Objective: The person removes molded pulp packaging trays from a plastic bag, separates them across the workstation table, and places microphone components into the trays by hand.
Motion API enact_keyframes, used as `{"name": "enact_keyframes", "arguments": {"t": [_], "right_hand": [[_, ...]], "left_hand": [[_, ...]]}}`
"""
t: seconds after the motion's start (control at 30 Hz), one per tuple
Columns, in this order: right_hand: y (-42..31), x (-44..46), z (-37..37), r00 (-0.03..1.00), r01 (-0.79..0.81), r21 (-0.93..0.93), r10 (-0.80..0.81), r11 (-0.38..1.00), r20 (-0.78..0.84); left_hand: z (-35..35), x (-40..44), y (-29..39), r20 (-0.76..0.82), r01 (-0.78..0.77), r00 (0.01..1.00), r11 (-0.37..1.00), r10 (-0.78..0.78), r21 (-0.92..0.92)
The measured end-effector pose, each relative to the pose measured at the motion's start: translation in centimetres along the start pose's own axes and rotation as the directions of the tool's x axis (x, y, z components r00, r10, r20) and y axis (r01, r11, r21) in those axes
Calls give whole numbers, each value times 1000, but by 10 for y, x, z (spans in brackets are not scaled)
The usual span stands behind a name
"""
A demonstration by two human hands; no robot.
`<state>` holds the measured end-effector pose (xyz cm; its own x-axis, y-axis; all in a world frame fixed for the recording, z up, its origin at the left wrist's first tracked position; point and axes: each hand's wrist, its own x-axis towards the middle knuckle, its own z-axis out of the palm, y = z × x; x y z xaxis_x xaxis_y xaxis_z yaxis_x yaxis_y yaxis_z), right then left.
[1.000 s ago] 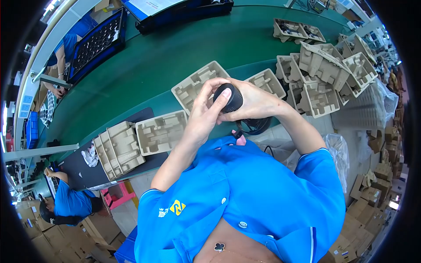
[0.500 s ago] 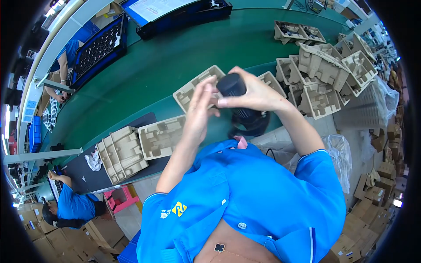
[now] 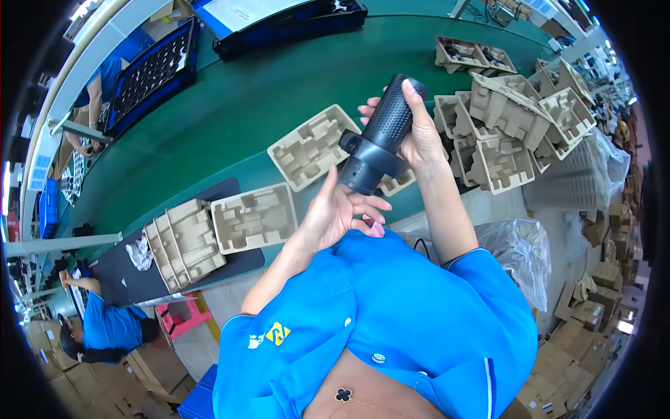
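My right hand (image 3: pixel 423 136) is wrapped round the dimpled upper part of a black cylindrical device (image 3: pixel 384 129), its thumb along the near side. The device tilts, with a wide collar and a round knob toward its lower end. Just below that end is my left hand (image 3: pixel 335 215), palm up and fingers spread; whether a fingertip touches the device I cannot tell. Behind it lies a moulded pulp tray (image 3: pixel 300 157) with shaped hollows. Another pulp tray (image 3: pixel 255 218) sits left of my left hand. A smaller part of a tray (image 3: pixel 399 183) shows beneath the device.
Stacked pulp trays (image 3: pixel 506 112) crowd the right side of the green bench (image 3: pixel 230 112). An upturned tray (image 3: pixel 183 244) lies at left. Blue-edged crates (image 3: pixel 157 73) stand farther back. One co-worker (image 3: pixel 115 325) is at lower left; another's arm (image 3: pixel 94 105) shows at upper left.
The device has swung from a blurred position between both hands to a tilted one with its dimpled part up. My left hand has come down below it and opened.
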<state>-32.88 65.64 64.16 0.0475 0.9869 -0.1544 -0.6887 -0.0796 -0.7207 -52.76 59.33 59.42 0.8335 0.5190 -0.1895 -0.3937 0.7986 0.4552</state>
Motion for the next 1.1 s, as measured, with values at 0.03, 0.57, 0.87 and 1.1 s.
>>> {"name": "enact_keyframes", "arguments": {"t": [0.03, 0.57, 0.87, 1.1], "right_hand": [[1, 0, -1, 1000, 7, -10, -7, 1000, -16], [3, -17, -11, 992, 77, -7, -76, 997, 98], [-2, -44, -4, 972, 156, -96, -135, 983, 190], [-10, -58, -3, 904, 312, -225, -216, 923, 369]], "left_hand": [[1, 1, 4, 8, 10, 1000, 1000, -10, -15], [19, -13, 4, -293, -283, 839, 827, 458, 485], [10, -6, -8, -163, -421, 615, 497, 771, 759], [6, -6, -6, -129, -452, 603, 470, 788, 758]]}}
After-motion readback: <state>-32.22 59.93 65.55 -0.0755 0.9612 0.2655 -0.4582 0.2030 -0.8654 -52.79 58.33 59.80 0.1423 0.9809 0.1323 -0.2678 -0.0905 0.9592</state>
